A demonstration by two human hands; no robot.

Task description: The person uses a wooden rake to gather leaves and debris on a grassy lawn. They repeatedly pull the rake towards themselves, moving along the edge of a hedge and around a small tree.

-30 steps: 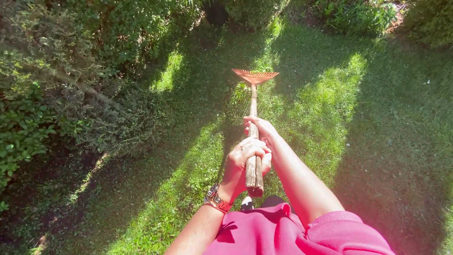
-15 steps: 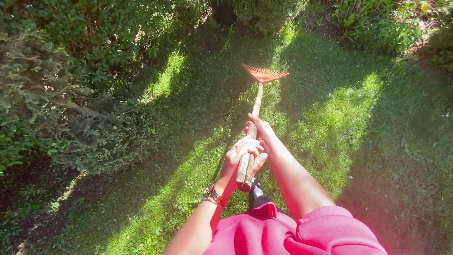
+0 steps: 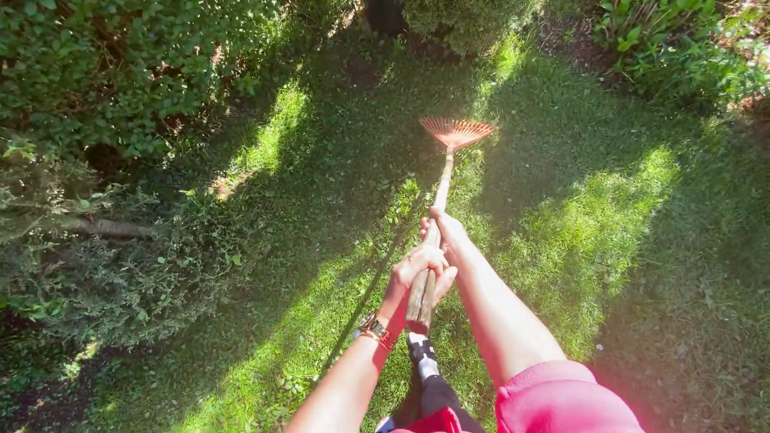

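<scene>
Green lawn [image 3: 609,240] carries everything we see, striped with sun and deep shade, with a hedge [image 3: 120,88] along its left edge and leafy plants [image 3: 682,56] at its far right corner. Across the middle of the grass lies our rake: its wooden handle [image 3: 439,192] runs almost straight away from us, leaning slightly to the right as it goes, and ends in an orange fan head [image 3: 455,132] whose tines rest on the turf near the lawn's far edge, where shade meets a sunlit strip.

Both our hands sit on the near end of that long axis. Our right hand [image 3: 447,232] is the farther one up the shaft, fingers wrapped round the wood. Our left hand [image 3: 419,269] is closed on the handle just behind it, touching it, close to the butt end, with a wristwatch [image 3: 374,327] at the wrist. So the head lies well ahead of both sets of fingers, and the right arm is nearer to it.

Below the grip, one of our shoes [image 3: 421,353] stands on the grass.
</scene>
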